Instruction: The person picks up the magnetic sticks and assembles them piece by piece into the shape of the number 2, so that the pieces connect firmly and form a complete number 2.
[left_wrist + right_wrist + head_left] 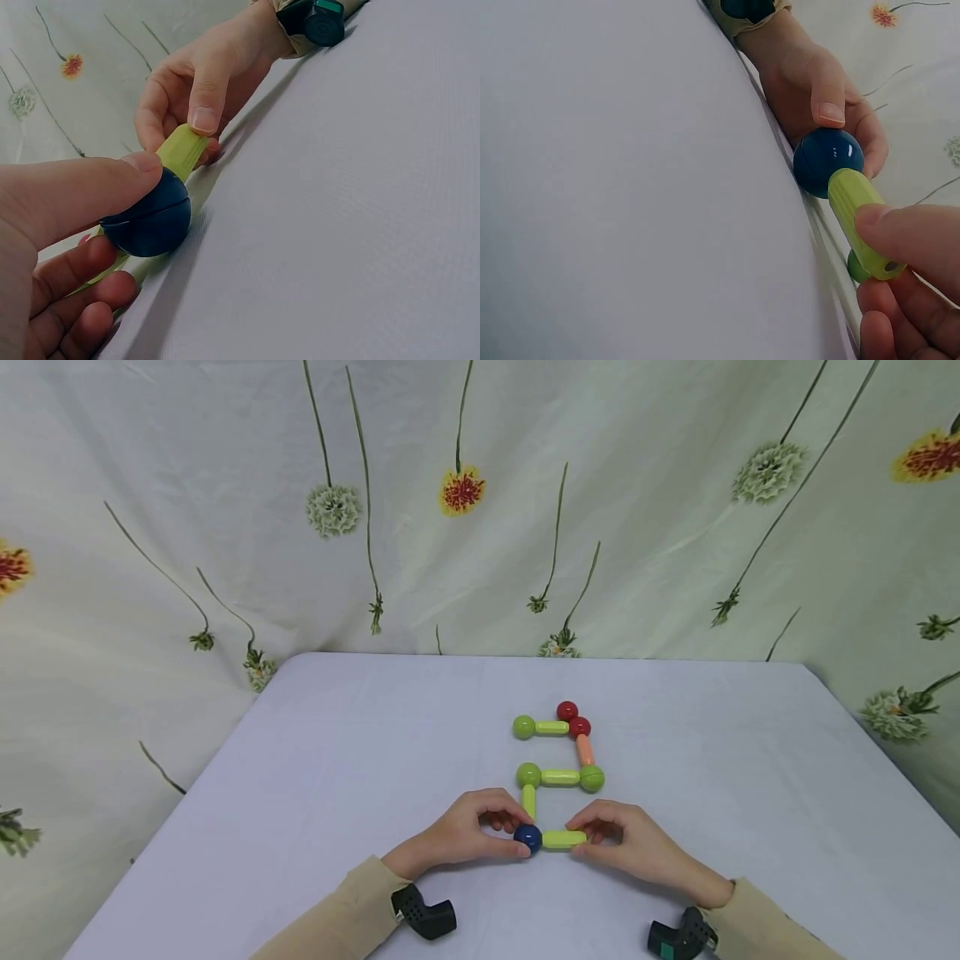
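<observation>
A chain of colored balls and rods lies on the table. At its near end, my left hand (pixel 480 827) pinches a dark blue ball (pixel 528 838) between thumb and fingers. The right hand (pixel 637 843) holds the free end of a yellow-green rod (pixel 564 839), whose other end touches the blue ball; the right wrist view shows this rod (pixel 855 210) up close. From the blue ball another yellow-green rod (pixel 528 802) runs back to a green ball (pixel 528 774). Beyond that come a yellow-green rod (pixel 560 777) and a second green ball (pixel 592 778).
An orange rod (pixel 585 750) leads back to a red ball (pixel 580 727), with another red ball (pixel 567 711) touching it. A yellow-green rod (pixel 552 727) joins the nearer red ball to a green ball (pixel 523 727). Behind the white table (pixel 337 735) hangs a flowered cloth (pixel 645 527).
</observation>
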A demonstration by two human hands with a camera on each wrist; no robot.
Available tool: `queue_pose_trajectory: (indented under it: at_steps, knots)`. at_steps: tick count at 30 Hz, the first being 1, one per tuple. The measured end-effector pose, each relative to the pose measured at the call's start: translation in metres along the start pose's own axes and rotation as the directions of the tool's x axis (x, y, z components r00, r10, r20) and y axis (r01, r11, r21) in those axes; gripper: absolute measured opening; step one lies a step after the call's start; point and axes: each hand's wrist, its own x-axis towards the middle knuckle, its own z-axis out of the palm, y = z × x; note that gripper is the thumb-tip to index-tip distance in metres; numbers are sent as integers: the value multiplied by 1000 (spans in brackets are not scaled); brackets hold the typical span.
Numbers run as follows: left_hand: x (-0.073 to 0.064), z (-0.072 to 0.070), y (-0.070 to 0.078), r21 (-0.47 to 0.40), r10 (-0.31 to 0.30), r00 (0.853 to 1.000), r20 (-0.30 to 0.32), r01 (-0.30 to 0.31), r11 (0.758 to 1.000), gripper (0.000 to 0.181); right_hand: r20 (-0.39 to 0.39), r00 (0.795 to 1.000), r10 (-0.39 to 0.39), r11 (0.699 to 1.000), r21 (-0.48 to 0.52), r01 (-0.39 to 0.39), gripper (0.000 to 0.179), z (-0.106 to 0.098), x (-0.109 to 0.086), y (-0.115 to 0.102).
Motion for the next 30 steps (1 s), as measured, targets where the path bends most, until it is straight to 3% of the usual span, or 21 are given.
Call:
queue_pose_trajectory:
  at_steps: [15, 23, 30]
  knots:
    - [0, 0, -1, -8, 3, 1000, -5, -3, 1000, 27, 7, 999, -33, 999, -11, 34, 30, -3, 2, 0]
    - [0, 1, 1, -16, -7, 1000, 3, 7, 1000, 27, -62, 997, -43, 997, -61, 39, 26, -18, 8, -2]
    - [0, 1, 2, -13, -25, 1000, 6, 25, 1000, 28, -151, 988, -11, 995, -96, -4, 25, -33, 20, -1]
